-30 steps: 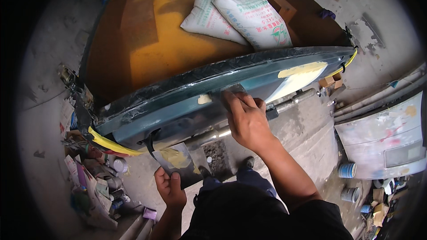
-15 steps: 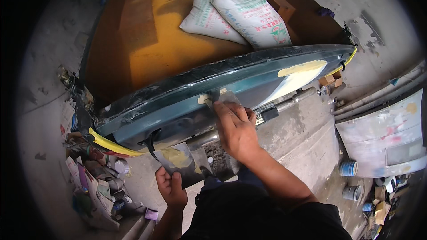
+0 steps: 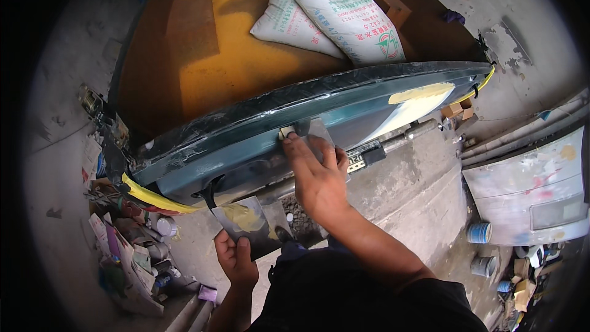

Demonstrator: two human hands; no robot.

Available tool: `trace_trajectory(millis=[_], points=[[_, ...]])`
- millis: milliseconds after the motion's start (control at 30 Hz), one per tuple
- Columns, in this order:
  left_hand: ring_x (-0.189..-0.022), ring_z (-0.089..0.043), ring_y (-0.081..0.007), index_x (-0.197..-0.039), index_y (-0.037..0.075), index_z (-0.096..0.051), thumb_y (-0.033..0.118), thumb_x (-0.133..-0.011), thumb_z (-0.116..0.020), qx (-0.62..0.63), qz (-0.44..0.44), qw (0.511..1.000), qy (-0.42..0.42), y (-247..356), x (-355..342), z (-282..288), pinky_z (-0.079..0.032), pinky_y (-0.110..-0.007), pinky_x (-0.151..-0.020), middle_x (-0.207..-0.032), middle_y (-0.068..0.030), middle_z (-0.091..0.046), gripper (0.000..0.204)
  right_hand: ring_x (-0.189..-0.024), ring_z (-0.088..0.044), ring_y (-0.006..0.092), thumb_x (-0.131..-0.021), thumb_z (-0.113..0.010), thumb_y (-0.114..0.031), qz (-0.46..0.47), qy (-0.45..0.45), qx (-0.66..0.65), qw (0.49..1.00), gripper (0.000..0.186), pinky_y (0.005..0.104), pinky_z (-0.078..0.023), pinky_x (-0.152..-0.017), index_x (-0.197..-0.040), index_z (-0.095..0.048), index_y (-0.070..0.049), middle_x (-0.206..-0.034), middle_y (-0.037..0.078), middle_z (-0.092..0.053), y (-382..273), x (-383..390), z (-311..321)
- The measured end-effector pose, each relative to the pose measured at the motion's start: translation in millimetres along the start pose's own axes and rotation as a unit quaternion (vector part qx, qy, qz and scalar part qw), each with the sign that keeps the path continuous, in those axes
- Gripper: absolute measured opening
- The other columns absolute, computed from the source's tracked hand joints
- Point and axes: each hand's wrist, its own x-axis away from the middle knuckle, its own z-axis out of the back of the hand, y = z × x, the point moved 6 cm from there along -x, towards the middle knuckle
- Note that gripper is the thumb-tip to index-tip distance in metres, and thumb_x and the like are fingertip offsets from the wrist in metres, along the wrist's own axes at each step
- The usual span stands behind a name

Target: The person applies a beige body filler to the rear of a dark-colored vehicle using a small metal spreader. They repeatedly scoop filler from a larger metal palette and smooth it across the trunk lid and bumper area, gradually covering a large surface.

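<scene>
My left hand (image 3: pixel 238 257) grips a dark flat board (image 3: pixel 267 245) smeared with yellow paste (image 3: pixel 244 214), held below a dark green vehicle panel (image 3: pixel 184 172). My right hand (image 3: pixel 321 181) is closed on a thin, flat, pale scraper (image 3: pixel 319 129), its fingertips pressed at a small cream patch (image 3: pixel 284 132) on that panel. A larger cream and pale-yellow patch (image 3: pixel 413 99) lies further right on the same panel. Yellow masking (image 3: pixel 147 193) edges the panel's lower left end.
Two white sacks (image 3: pixel 344 12) lie in the rusty orange vehicle bed (image 3: pixel 209 74). Cluttered containers and scraps (image 3: pixel 138 258) cover the lower left floor. A pale body panel (image 3: pixel 522 184) stands at right, beside cans (image 3: pixel 479 233) and cardboard (image 3: pixel 523 295). A pipe (image 3: pixel 418 129) runs under the green panel.
My right hand has slid left and slightly down along the panel with the scraper, its fingertips now over the small cream patch. My left hand has stayed about where it was.
</scene>
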Motion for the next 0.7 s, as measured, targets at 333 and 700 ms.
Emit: trace_trajectory(millis=[333,700], points=[[-0.109,-0.059,-0.0132,-0.137,-0.006,-0.046,0.004,-0.101,-0.056,-0.018,0.011,1.0,0.012,3,-2,1,-0.044,-0.028,-0.1,-0.12,-0.0103,-0.063,0.039,-0.127,-0.052,0.0373,-0.074,-0.062,-0.001,-0.008,-0.146,-0.005,0.989,0.076,0.0604,-0.043,-0.095,-0.149,-0.049,-0.004,-0.136,0.012,-0.065,5,-16,5],[-0.108,-0.059,-0.0137,-0.137,-0.006,-0.046,0.003,-0.101,-0.056,0.011,-0.027,1.0,-0.002,16,-7,-12,-0.044,-0.028,-0.099,-0.121,-0.0114,-0.064,0.039,-0.127,-0.053,0.034,-0.078,-0.064,-0.001,-0.003,-0.123,-0.053,0.991,0.074,0.0558,-0.04,-0.098,-0.15,-0.048,-0.006,-0.133,0.012,-0.066,12,15,29]])
